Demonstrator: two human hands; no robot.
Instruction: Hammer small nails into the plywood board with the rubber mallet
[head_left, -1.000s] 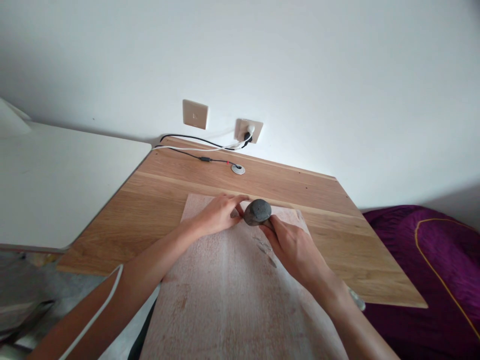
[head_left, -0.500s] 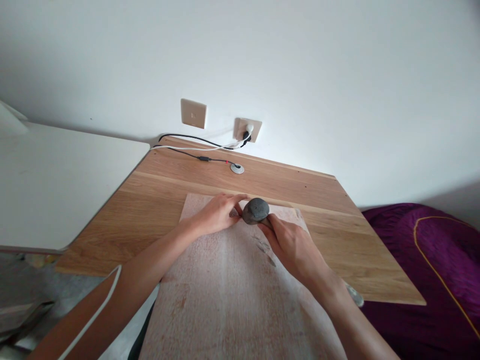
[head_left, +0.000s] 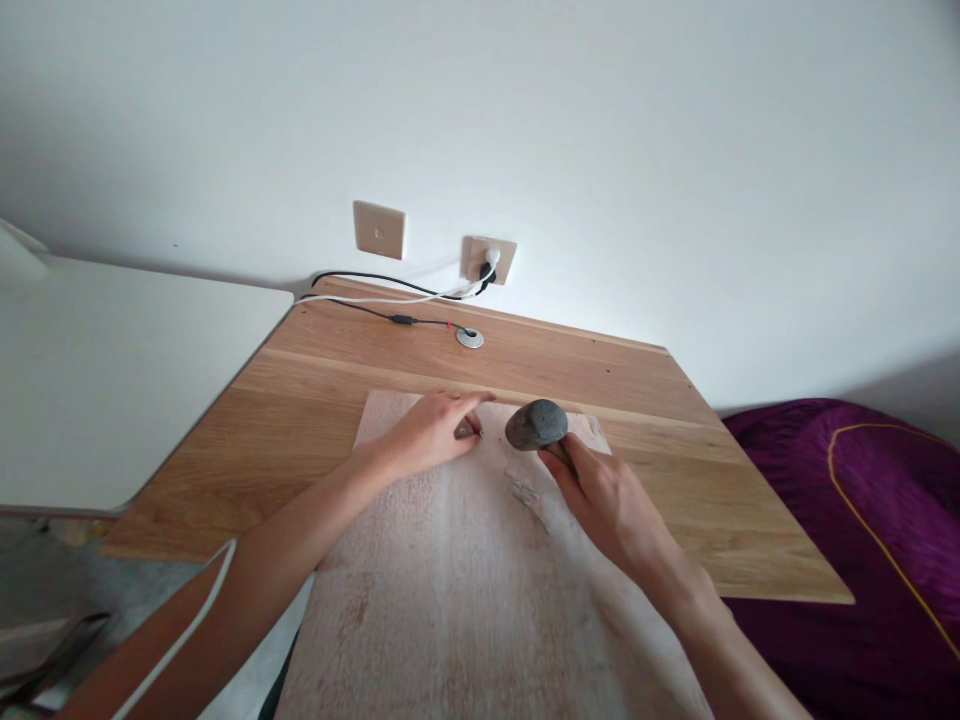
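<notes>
A hammer [head_left: 535,425] with a rounded grey head is in my right hand [head_left: 600,485], whose fingers wrap round its handle. The head hangs above the far part of a pale, worn wooden board [head_left: 450,600]. My left hand [head_left: 435,430] rests on that board, left of the hammer head, with thumb and fingers curled together. A small grey metal piece [head_left: 464,430] shows between those fingers; most of it is hidden. Several thin silvery nails [head_left: 523,490] lie in a small heap on the board, just left of my right hand.
The board lies on a wooden desk [head_left: 300,400]. Behind, cables [head_left: 375,285] run to a wall socket [head_left: 501,262] and a round cable hole [head_left: 469,338]. A white tabletop [head_left: 135,380] adjoins at left. Purple cloth [head_left: 802,470] lies at right.
My right hand has moved the hammer to the right, away from my left hand. The left hand stays at about the same spot on the board.
</notes>
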